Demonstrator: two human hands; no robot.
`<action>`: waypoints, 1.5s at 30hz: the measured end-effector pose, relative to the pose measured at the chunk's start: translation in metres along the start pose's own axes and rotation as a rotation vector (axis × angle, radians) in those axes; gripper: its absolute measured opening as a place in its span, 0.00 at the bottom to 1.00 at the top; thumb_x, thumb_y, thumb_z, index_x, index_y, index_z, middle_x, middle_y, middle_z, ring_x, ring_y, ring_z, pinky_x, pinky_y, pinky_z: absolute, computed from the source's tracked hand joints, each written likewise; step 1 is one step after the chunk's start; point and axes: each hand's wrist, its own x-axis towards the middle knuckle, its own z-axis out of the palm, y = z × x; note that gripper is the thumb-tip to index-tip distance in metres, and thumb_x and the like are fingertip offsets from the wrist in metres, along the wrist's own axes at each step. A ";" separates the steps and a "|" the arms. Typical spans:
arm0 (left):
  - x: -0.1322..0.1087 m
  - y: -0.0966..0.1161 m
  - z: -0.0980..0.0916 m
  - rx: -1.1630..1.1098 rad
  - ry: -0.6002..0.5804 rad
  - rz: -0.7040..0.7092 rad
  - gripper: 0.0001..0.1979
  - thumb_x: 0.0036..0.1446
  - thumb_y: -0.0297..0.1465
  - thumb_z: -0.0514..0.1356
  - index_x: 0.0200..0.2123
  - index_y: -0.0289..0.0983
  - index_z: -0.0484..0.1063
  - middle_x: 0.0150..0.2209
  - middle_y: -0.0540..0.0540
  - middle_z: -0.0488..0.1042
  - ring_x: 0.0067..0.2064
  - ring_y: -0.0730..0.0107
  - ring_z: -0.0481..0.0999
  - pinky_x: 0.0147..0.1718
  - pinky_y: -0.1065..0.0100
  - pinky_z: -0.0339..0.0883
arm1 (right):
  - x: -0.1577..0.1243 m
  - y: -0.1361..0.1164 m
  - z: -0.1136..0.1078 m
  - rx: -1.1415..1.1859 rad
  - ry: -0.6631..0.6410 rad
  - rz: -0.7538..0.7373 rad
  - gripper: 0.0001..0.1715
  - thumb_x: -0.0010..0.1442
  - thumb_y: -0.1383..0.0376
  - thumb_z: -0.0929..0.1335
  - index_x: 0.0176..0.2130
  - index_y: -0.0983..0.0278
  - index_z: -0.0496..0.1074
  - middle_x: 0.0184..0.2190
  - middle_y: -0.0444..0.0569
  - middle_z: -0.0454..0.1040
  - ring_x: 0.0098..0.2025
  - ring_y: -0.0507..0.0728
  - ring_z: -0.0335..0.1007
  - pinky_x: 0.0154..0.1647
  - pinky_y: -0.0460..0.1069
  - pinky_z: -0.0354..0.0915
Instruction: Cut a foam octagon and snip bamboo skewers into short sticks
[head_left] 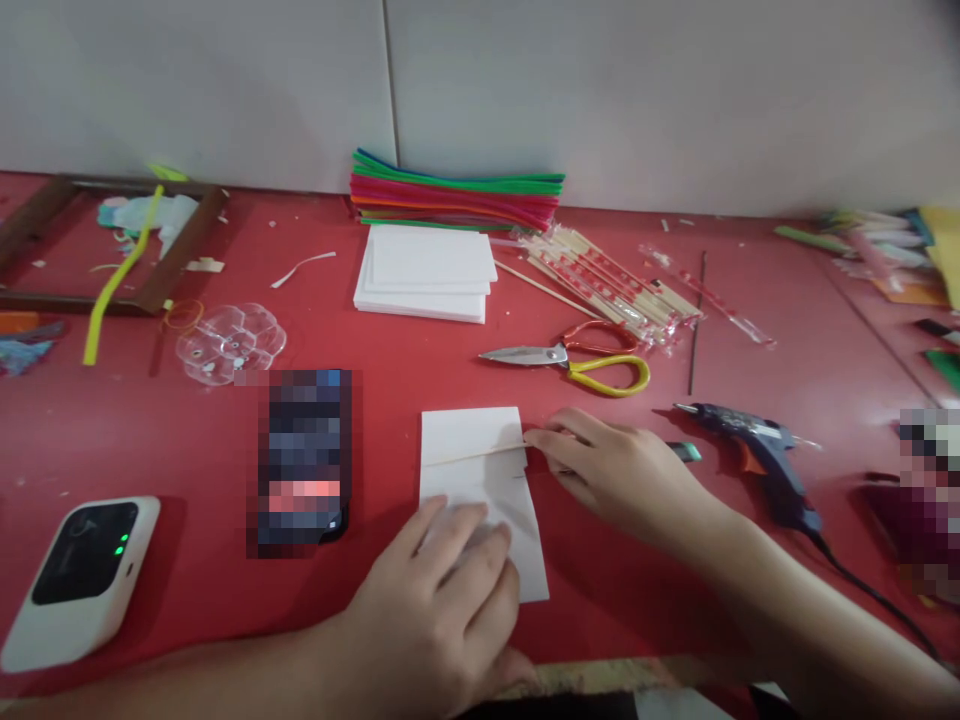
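A white sheet of paper (480,432), which looks folded, lies on the red table in front of me. Across its upper part runs a thin pale stick (480,455). My right hand (611,460) pinches the stick's right end between thumb and fingertips, just beyond the paper's edge. Fingers somewhat spread and slightly blurred, my left hand (457,590) rests on the lower part of the paper. A dark thing with a green end (684,452) sticks out behind my right hand; most of it is hidden.
Scissors (566,358) and wrapped chopsticks (600,280) lie beyond the paper. A glue gun (757,455) with its cord is at right. Left are a phone (304,460) and a white device (82,580). Farther back are a paper stack (424,270) and coloured pipe cleaners (457,195).
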 end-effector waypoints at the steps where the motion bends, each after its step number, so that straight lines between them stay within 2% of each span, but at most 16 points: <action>1: 0.001 -0.002 -0.002 0.023 0.003 -0.047 0.25 0.62 0.50 0.58 0.42 0.33 0.78 0.47 0.40 0.80 0.50 0.44 0.75 0.47 0.45 0.73 | 0.000 0.000 0.000 0.001 0.012 -0.006 0.14 0.66 0.68 0.62 0.47 0.60 0.73 0.37 0.46 0.73 0.27 0.51 0.64 0.24 0.49 0.46; 3: 0.004 -0.007 -0.006 0.065 0.001 -0.126 0.29 0.59 0.54 0.58 0.43 0.31 0.77 0.47 0.36 0.79 0.50 0.40 0.75 0.43 0.45 0.75 | -0.001 0.001 0.001 0.012 0.033 -0.013 0.13 0.66 0.68 0.62 0.47 0.61 0.74 0.38 0.47 0.74 0.28 0.52 0.66 0.24 0.49 0.47; 5: 0.005 -0.013 -0.008 0.085 -0.014 -0.165 0.31 0.57 0.55 0.60 0.42 0.30 0.76 0.45 0.34 0.79 0.48 0.40 0.76 0.40 0.46 0.76 | 0.000 0.002 0.002 0.020 0.047 -0.012 0.13 0.66 0.68 0.63 0.47 0.62 0.74 0.39 0.47 0.75 0.30 0.52 0.68 0.25 0.49 0.49; 11: 0.003 -0.016 -0.009 0.025 -0.089 -0.099 0.29 0.58 0.54 0.59 0.44 0.32 0.76 0.45 0.37 0.78 0.49 0.43 0.75 0.39 0.48 0.78 | 0.000 0.004 0.003 0.015 0.068 -0.016 0.13 0.66 0.67 0.63 0.47 0.61 0.75 0.38 0.46 0.75 0.30 0.52 0.70 0.24 0.49 0.50; 16: 0.000 -0.005 -0.006 0.033 -0.153 -0.082 0.22 0.61 0.45 0.61 0.46 0.32 0.76 0.49 0.38 0.78 0.52 0.41 0.73 0.43 0.45 0.76 | -0.002 0.005 -0.003 0.043 0.049 -0.087 0.14 0.66 0.67 0.63 0.47 0.61 0.76 0.37 0.47 0.76 0.30 0.51 0.69 0.25 0.47 0.53; 21: -0.005 -0.002 -0.001 0.047 -0.132 -0.058 0.18 0.63 0.40 0.60 0.47 0.32 0.76 0.51 0.38 0.77 0.53 0.42 0.73 0.45 0.45 0.75 | -0.002 0.006 -0.007 0.095 0.046 -0.111 0.13 0.66 0.67 0.63 0.45 0.61 0.76 0.37 0.48 0.76 0.31 0.51 0.70 0.28 0.46 0.57; 27: -0.006 -0.002 0.000 0.034 -0.108 -0.040 0.23 0.63 0.47 0.59 0.46 0.33 0.76 0.51 0.40 0.78 0.52 0.45 0.73 0.46 0.47 0.73 | -0.004 0.003 -0.008 0.130 0.011 -0.127 0.13 0.66 0.68 0.63 0.45 0.61 0.74 0.37 0.46 0.76 0.30 0.51 0.69 0.26 0.46 0.56; 29: -0.005 -0.001 -0.001 0.021 -0.090 -0.067 0.25 0.64 0.49 0.56 0.46 0.33 0.77 0.50 0.41 0.79 0.49 0.47 0.75 0.44 0.47 0.74 | -0.005 0.001 -0.008 0.136 -0.003 -0.133 0.12 0.65 0.69 0.63 0.43 0.61 0.74 0.36 0.45 0.76 0.28 0.51 0.69 0.25 0.46 0.55; 31: -0.002 -0.002 -0.004 0.018 -0.060 -0.099 0.25 0.66 0.48 0.53 0.46 0.32 0.77 0.47 0.41 0.80 0.44 0.50 0.76 0.40 0.49 0.74 | -0.006 -0.001 -0.009 0.137 0.002 -0.134 0.11 0.65 0.69 0.63 0.43 0.61 0.74 0.36 0.45 0.76 0.28 0.51 0.69 0.24 0.46 0.54; 33: 0.001 -0.006 -0.006 0.043 -0.032 -0.138 0.20 0.66 0.43 0.55 0.45 0.32 0.76 0.45 0.40 0.80 0.41 0.53 0.76 0.37 0.53 0.75 | -0.006 -0.002 -0.009 0.143 0.017 -0.140 0.12 0.65 0.69 0.63 0.44 0.62 0.75 0.36 0.46 0.76 0.29 0.51 0.70 0.25 0.46 0.55; 36: 0.005 -0.015 -0.009 0.117 -0.006 -0.213 0.19 0.64 0.41 0.60 0.44 0.29 0.75 0.45 0.36 0.79 0.44 0.51 0.77 0.40 0.54 0.77 | -0.005 -0.003 -0.010 0.147 0.026 -0.147 0.14 0.64 0.71 0.62 0.45 0.62 0.75 0.36 0.46 0.77 0.31 0.51 0.71 0.27 0.46 0.58; 40: 0.007 -0.026 -0.011 0.130 -0.046 -0.260 0.23 0.64 0.45 0.59 0.41 0.26 0.73 0.41 0.33 0.79 0.44 0.49 0.78 0.40 0.53 0.78 | -0.005 -0.002 -0.011 0.136 0.035 -0.149 0.16 0.64 0.71 0.62 0.43 0.61 0.77 0.36 0.47 0.78 0.32 0.52 0.71 0.29 0.45 0.60; 45: 0.005 -0.025 -0.010 0.131 -0.068 -0.232 0.16 0.64 0.38 0.60 0.39 0.27 0.73 0.39 0.36 0.79 0.41 0.52 0.79 0.39 0.54 0.79 | -0.006 -0.002 -0.010 0.144 0.064 -0.162 0.16 0.63 0.73 0.62 0.42 0.62 0.78 0.37 0.49 0.79 0.34 0.52 0.72 0.32 0.46 0.62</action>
